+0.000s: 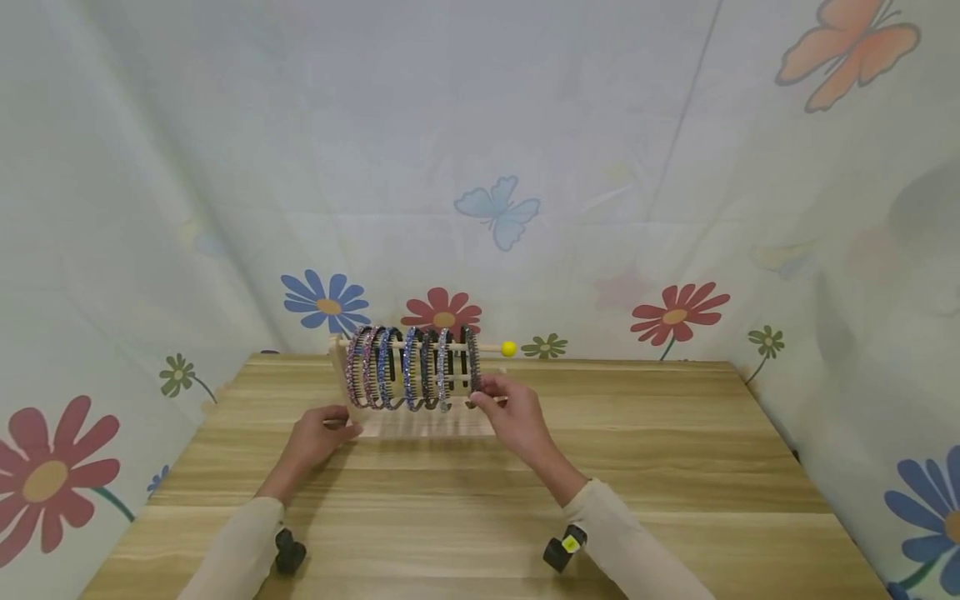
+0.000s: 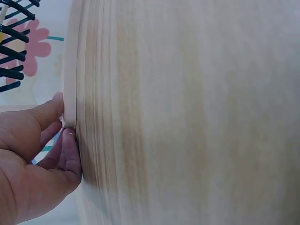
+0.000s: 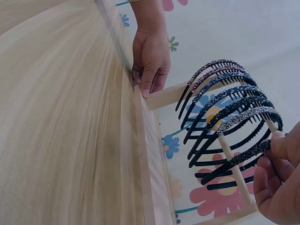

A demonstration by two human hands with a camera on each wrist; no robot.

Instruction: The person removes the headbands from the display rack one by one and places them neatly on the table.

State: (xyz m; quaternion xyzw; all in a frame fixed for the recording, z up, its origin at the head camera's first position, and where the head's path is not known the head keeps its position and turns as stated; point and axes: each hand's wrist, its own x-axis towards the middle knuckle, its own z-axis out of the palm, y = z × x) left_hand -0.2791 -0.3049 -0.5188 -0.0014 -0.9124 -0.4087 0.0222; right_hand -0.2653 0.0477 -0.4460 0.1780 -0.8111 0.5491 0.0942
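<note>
A wooden headband rack (image 1: 339,375) stands toward the back of the table, several beaded headbands hanging side by side on its rods. Their beads are pink, blue, silver and dark, over black toothed bands. My left hand (image 1: 318,435) is at the rack's lower left corner, thumb and fingers pinching the end of the base board (image 2: 70,65). At the rack's right end, my right hand (image 1: 519,414) pinches the dark beaded headband (image 3: 246,157) between thumb and fingers. That headband is around the rods, a little apart from the silver one (image 1: 442,367).
A yellow ball (image 1: 508,348) caps the right end of the upper rod. The wood-grain table (image 1: 420,517) reaches back to a hanging cloth (image 1: 600,208) printed with flowers and butterflies. Black wrist cameras (image 1: 288,552) are strapped over both sleeves.
</note>
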